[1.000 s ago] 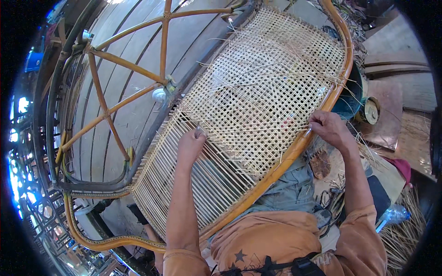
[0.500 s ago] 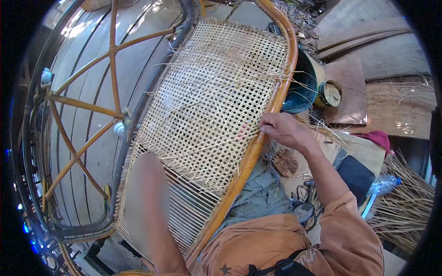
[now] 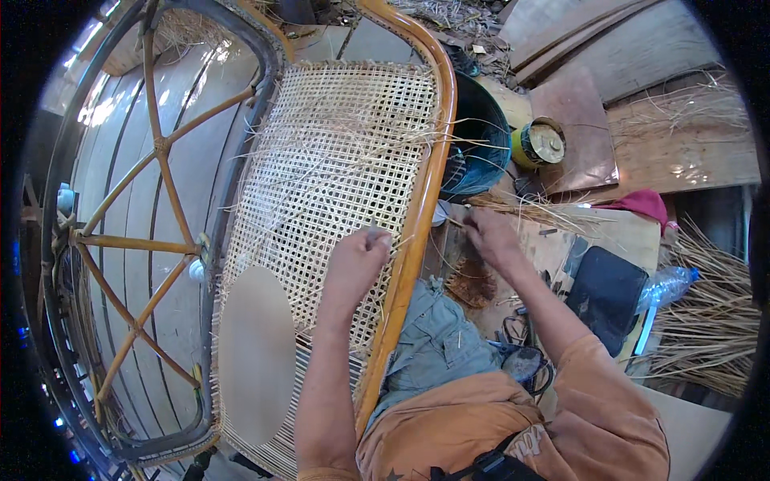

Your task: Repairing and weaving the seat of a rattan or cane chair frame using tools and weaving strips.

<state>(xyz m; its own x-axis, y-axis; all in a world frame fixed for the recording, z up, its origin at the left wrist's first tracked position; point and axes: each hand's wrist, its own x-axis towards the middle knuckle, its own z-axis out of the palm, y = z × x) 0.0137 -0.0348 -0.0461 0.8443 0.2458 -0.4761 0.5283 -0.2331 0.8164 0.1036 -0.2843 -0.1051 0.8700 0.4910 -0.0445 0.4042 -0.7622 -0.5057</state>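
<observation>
A pale cane mesh (image 3: 321, 184) is woven across a rattan furniture frame, with loose strand ends sticking out. Its right edge meets a glossy orange-brown rattan rail (image 3: 419, 212). My left hand (image 3: 353, 264) is over the mesh beside this rail, fingers pinched together; what they hold, if anything, is too small to make out. Right of the rail, my right hand (image 3: 491, 239) is closed around a thin, stick-like thing (image 3: 455, 221) pointing toward the rail. Lower down, parallel cane strands run without the crosswise weave. A blurred oval hides part of the lower left mesh.
Beyond the rail stand a dark teal bucket (image 3: 489, 160) and a yellow-green can (image 3: 539, 144). A black flat case (image 3: 607, 298), a clear plastic bottle (image 3: 667, 289) and a red cloth (image 3: 642, 207) lie at right. Bundled cane strips (image 3: 710, 329) spread at far right. Crossed rattan poles (image 3: 163, 146) stand left.
My right hand has left the rail and moved right of it. My left hand has come up from the lower mesh to beside the rail. The whole view has shifted.
</observation>
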